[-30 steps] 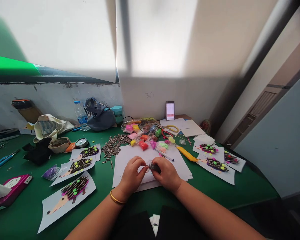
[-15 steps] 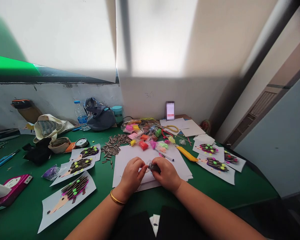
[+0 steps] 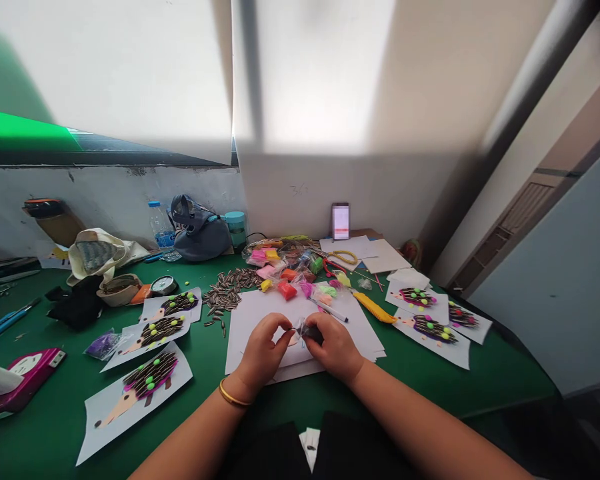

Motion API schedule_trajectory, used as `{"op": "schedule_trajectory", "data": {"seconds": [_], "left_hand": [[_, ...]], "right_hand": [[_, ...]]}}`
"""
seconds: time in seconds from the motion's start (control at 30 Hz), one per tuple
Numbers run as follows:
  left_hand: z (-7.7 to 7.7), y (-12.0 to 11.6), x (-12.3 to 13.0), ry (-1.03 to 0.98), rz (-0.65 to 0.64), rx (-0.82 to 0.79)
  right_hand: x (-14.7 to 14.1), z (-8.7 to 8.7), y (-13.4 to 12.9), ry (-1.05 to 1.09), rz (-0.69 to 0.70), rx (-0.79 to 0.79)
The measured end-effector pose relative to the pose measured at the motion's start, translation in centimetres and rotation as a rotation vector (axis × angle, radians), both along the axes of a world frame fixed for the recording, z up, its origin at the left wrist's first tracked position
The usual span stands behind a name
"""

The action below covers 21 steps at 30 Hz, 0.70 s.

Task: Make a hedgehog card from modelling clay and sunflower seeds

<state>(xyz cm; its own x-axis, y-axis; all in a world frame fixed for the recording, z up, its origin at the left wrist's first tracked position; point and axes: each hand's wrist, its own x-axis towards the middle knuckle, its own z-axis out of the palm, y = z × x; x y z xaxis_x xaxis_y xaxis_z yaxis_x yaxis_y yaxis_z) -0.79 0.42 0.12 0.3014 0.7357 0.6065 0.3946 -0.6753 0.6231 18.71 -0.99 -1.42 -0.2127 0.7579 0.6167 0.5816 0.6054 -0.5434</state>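
Both hands meet over a stack of white paper (image 3: 250, 313) in the middle of the table. My right hand (image 3: 337, 350) is closed around a small clear bag of dark modelling clay (image 3: 313, 333), part of it hidden by the fingers. Thumb and forefinger of my left hand (image 3: 265, 347) pinch together at the bag's mouth; a tiny dark bit seems to show between the tips, too small to name for sure. Under the hands, a peach-coloured shape is partly visible on the top sheet. A pen (image 3: 329, 310) lies across the paper just beyond my right hand.
Sunflower seeds (image 3: 230, 287) are heaped left of the paper. Bagged coloured clay (image 3: 287, 290) and a yellow utility knife (image 3: 374, 308) lie beyond. Finished hedgehog pictures (image 3: 135, 400) rest at left and others (image 3: 433, 330) at right. A phone (image 3: 341, 221) leans on the wall.
My left fingertips have drawn slightly away from the dark clay, and the right hand has shifted a little to the right. The other things stay in place.
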Motion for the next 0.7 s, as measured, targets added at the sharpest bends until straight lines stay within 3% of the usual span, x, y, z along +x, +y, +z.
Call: {"op": "schedule_trajectory", "data": {"seconds": [0.27, 0.47, 0.7], "left_hand": [[0.5, 0.0, -0.1, 0.047, 0.032, 0.024], [0.3, 0.5, -0.3, -0.034, 0.064, 0.014], [-0.6, 0.9, -0.6, -0.274, 0.032, -0.187]], "right_hand": [[0.0, 0.0, -0.1, -0.011, 0.015, 0.025], [0.0, 0.0, 0.0, -0.01, -0.008, 0.006], [0.1, 0.2, -0.1, 0.005, -0.024, -0.024]]}}
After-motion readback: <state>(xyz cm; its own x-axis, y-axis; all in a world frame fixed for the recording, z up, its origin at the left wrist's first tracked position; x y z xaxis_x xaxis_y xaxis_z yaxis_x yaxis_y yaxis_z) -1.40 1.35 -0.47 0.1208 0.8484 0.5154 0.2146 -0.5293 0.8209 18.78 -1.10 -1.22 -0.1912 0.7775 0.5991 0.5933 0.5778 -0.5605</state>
